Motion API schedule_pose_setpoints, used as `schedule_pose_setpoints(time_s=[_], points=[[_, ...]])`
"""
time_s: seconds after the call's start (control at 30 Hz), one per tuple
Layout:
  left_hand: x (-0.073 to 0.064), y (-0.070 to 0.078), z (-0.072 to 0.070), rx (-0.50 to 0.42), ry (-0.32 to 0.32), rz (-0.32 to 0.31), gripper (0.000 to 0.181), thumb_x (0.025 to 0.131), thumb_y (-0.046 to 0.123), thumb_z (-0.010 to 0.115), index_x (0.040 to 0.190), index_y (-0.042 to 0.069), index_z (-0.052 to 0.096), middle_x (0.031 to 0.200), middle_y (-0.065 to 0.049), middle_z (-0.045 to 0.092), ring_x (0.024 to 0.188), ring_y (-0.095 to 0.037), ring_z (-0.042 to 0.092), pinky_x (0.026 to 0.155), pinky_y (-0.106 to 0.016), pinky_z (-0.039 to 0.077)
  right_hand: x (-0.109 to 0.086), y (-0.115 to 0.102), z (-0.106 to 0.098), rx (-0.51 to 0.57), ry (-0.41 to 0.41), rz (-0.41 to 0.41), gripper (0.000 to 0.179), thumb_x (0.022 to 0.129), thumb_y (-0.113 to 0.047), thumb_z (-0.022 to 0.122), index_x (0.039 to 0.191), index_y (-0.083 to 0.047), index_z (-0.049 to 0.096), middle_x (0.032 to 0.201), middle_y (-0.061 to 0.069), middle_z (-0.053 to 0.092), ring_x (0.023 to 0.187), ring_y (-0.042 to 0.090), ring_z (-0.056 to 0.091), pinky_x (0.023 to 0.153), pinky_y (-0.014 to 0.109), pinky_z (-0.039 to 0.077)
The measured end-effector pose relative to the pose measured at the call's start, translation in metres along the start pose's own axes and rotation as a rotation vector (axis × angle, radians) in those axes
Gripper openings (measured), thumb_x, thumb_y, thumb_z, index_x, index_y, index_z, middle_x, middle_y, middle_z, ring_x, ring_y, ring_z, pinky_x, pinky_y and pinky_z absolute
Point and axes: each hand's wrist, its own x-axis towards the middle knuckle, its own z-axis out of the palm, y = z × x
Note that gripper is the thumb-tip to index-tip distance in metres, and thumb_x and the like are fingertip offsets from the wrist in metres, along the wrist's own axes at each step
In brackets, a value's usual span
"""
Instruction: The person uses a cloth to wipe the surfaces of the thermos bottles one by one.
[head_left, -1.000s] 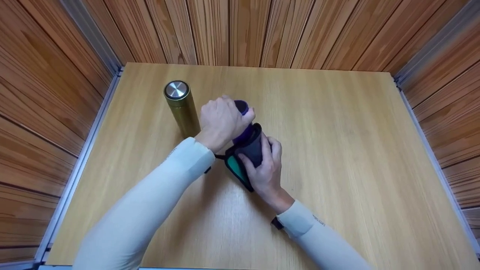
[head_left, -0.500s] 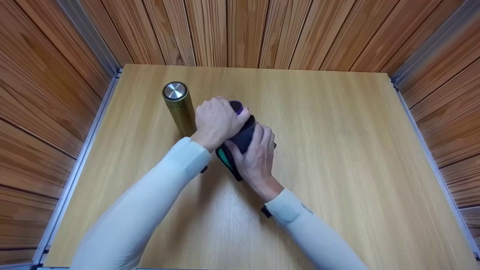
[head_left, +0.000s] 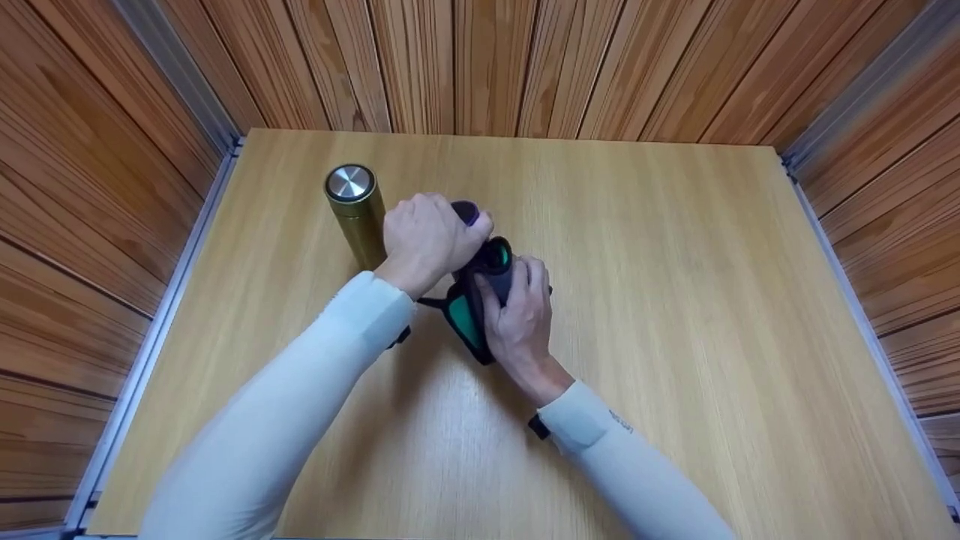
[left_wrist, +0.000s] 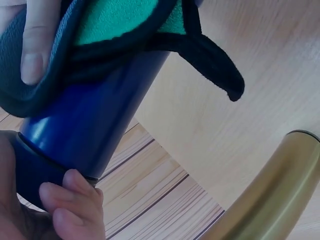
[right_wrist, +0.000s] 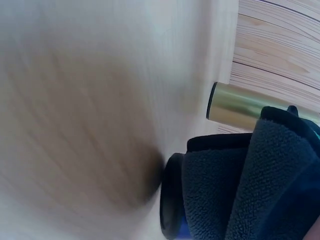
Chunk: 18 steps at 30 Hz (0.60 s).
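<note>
My left hand [head_left: 431, 236] grips the capped end of a blue-purple bottle [left_wrist: 95, 115], its fingers curled round it. In the head view only the bottle's dark top [head_left: 465, 212] shows clearly beside that hand. My right hand [head_left: 521, 319] holds a dark fabric wrap [head_left: 499, 292] with black edging and a green lining [head_left: 463, 319] against the bottle's body. One end of the wrap is rolled into a tube. A narrow black strap [left_wrist: 215, 70] sticks out from it. The right wrist view shows the wrap's fuzzy outer face [right_wrist: 265, 185] and the bottle's dark base [right_wrist: 172, 195].
A gold flask [head_left: 364, 232] with a steel lid stands upright just left of my left hand. Underneath is a light wooden table [head_left: 675, 315]. Wood-plank walls [head_left: 495, 67] border it at the back and both sides.
Both hands have shifted a little left. The wrap moved up and left with my right hand, then turned, so its rolled end now faces up and shows green inside. The gold flask stayed put.
</note>
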Motion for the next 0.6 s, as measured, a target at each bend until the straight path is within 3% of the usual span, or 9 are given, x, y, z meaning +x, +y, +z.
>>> schedule_pose_setpoints(time_s=[0.13,0.33,0.6], points=[[0.002,-0.002,0.000,-0.004,0.010,0.000,0.072,0.093,0.074,0.040,0.087,0.006,0.060,0.074,-0.006,0.058,0.062,-0.024,0.060,0.053,-0.031,0.048,-0.008,0.007,0.001,0.003,-0.026,0.011,0.054,0.094,-0.040,0.074,0.125,0.001,0.057,0.108,0.015,0.051,0.094,0.029,0.051,0.076,0.040,0.046],[0.002,-0.003,0.001,0.015,0.009,-0.011,0.073,0.093,0.075,0.040,0.089,0.005,0.061,0.074,-0.006,0.059,0.063,-0.025,0.060,0.054,-0.032,0.049,-0.022,0.013,0.000,-0.101,-0.117,-0.029,0.087,0.086,-0.054,0.077,0.144,0.002,0.044,0.118,0.018,0.047,0.101,0.031,0.049,0.085,0.042,0.045],[0.003,-0.005,0.000,0.011,-0.016,-0.035,0.075,0.093,0.075,0.039,0.093,0.004,0.061,0.076,-0.008,0.061,0.064,-0.026,0.062,0.055,-0.033,0.052,-0.014,0.004,0.003,-0.094,-0.069,-0.110,0.083,0.089,-0.047,0.078,0.145,0.005,0.046,0.117,0.018,0.048,0.103,0.032,0.050,0.085,0.042,0.049]])
